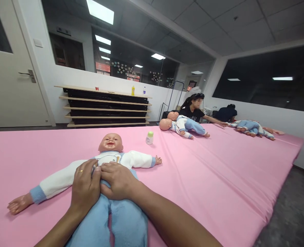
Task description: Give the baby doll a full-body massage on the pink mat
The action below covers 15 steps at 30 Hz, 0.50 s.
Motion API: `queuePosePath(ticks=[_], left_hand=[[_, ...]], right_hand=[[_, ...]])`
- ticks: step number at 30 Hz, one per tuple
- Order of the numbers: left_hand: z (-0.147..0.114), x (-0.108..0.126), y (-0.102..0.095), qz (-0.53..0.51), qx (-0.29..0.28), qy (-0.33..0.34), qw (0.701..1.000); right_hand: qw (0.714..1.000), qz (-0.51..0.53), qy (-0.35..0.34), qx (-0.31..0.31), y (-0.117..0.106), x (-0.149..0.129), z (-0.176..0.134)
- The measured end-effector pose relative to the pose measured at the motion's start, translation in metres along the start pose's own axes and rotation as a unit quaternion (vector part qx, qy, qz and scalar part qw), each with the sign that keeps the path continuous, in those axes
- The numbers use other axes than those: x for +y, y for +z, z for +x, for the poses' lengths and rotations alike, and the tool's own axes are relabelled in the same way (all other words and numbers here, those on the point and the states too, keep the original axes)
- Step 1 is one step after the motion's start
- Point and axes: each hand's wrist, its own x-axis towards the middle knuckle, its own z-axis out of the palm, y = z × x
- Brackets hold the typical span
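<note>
A baby doll [111,143] lies on its back before me, arms spread, in a white top with light blue cuffs and blue trousers [126,219]. My left hand [85,181], with a ring on one finger, rests on the doll's belly, palm down, fingers stretched out. Beside it my right hand [119,180] lies over the belly too, its fingers pointing left. The fingertips of both hands meet near the middle of the top. What is under the palms is hidden. Beyond the doll's outstretched arm stands a small white bottle with a green cap [149,138].
A pink sheet [205,181] covers the large table. Two more dolls [184,125] lie farther right, with other dressed dolls [252,127] beyond. A person in black [193,111] reaches across the far edge; another person [226,112] is behind. Stacked boards [105,106] stand along the wall.
</note>
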Motion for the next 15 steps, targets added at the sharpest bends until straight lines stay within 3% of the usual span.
queuePosePath(ticks=[4, 8, 12, 15], left_hand=[[-0.002, 0.008, -0.007, -0.031, -0.002, 0.061, 0.998], [-0.007, -0.003, -0.005, -0.090, -0.064, 0.113, 0.987], [-0.005, -0.017, 0.004, -0.098, -0.137, 0.104, 0.980], [0.001, -0.022, 0.012, -0.076, -0.179, 0.095, 0.976]], right_hand=[[0.997, 0.001, 0.072, 0.013, -0.001, 0.003, 0.000], [0.988, 0.011, 0.155, 0.015, 0.008, 0.009, -0.001], [0.967, 0.026, 0.252, 0.001, 0.019, 0.012, -0.002], [0.958, 0.020, 0.286, 0.010, 0.020, 0.008, -0.004]])
